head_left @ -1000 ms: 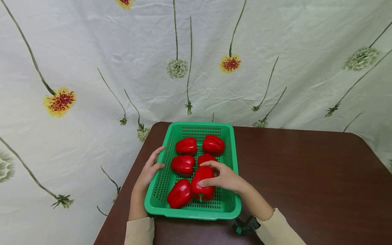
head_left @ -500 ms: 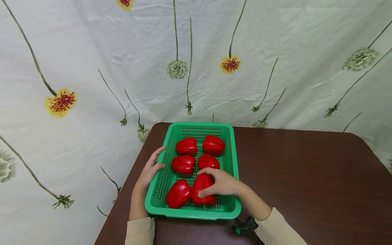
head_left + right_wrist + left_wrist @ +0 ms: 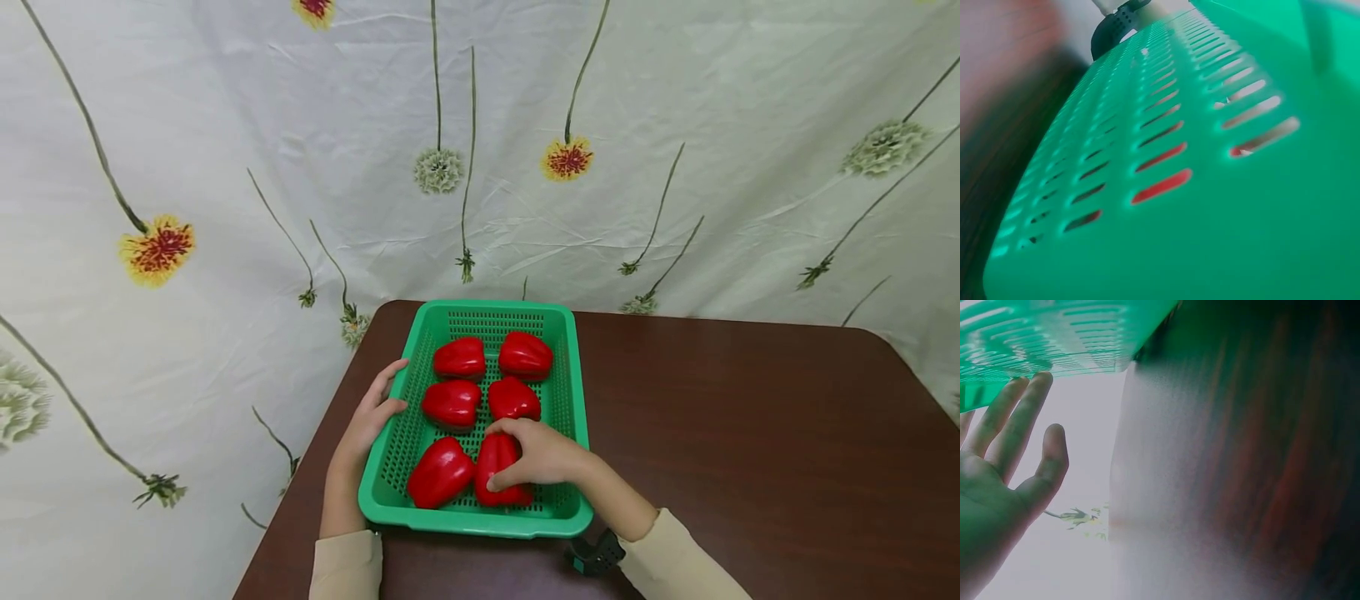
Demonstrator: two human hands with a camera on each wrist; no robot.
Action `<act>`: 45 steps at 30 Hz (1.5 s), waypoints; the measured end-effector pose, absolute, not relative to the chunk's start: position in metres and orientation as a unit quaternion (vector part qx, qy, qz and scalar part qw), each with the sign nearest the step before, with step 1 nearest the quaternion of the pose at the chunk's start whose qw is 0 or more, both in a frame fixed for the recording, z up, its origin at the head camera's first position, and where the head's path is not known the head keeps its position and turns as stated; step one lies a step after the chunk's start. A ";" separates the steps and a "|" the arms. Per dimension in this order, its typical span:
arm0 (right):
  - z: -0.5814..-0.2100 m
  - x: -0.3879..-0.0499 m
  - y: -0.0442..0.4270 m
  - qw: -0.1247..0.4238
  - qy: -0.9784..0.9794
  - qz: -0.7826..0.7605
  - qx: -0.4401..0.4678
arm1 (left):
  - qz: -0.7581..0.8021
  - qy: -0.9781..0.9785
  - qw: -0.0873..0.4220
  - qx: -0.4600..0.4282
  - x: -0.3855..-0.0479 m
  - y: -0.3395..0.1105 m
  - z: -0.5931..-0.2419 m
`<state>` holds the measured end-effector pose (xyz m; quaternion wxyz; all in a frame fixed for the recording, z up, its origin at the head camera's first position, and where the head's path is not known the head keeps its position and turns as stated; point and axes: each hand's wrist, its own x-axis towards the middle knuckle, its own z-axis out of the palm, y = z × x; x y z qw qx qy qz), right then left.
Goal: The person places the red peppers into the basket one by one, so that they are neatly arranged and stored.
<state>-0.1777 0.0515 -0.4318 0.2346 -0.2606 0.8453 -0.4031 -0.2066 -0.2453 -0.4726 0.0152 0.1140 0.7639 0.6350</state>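
A green plastic basket (image 3: 480, 523) with slotted walls holds several red bell peppers. My right hand (image 3: 546, 454) reaches inside and grips the bell pepper (image 3: 492, 468) at the near right, thumb on its near-left side. Beside it lies another bell pepper (image 3: 441, 473), at the near left. My left hand (image 3: 369, 421) rests against the basket's left side; in the left wrist view its fingers (image 3: 1021, 422) are fairly straight and their tips touch the slotted wall (image 3: 1079, 337). The right wrist view is filled by the basket's side wall (image 3: 1241, 237), which hides the right hand.
Farther back in the basket are more bell peppers (image 3: 459, 358). The basket stands at the left end of a dark brown table (image 3: 750, 433). A pale floral cloth (image 3: 360, 108) hangs behind it. A black wrist strap (image 3: 596, 553) is at the right wrist.
My right hand has lowered the bell pepper toward the near right of the basket, uncovering the pepper behind it. The left hand has stayed at the basket's side.
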 end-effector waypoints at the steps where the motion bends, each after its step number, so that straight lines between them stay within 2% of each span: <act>1: -0.432 -0.178 0.051 0.235 0.846 -0.400 -0.261 | 0.634 0.765 0.016 0.113 -0.207 -0.245 -0.473; 14: -0.433 -0.177 0.050 0.241 0.855 -0.384 -0.250 | 0.638 0.762 0.021 0.109 -0.208 -0.246 -0.475; 22: -0.434 -0.175 0.050 0.212 0.867 -0.378 -0.245 | 0.636 0.764 0.022 0.108 -0.207 -0.245 -0.474; 42: -0.434 -0.167 0.047 0.057 0.904 -0.372 -0.203 | 0.639 0.762 0.027 0.101 -0.204 -0.244 -0.470; 45: -0.433 -0.168 0.047 0.014 0.898 -0.393 -0.195 | 0.637 0.763 0.025 0.101 -0.204 -0.244 -0.469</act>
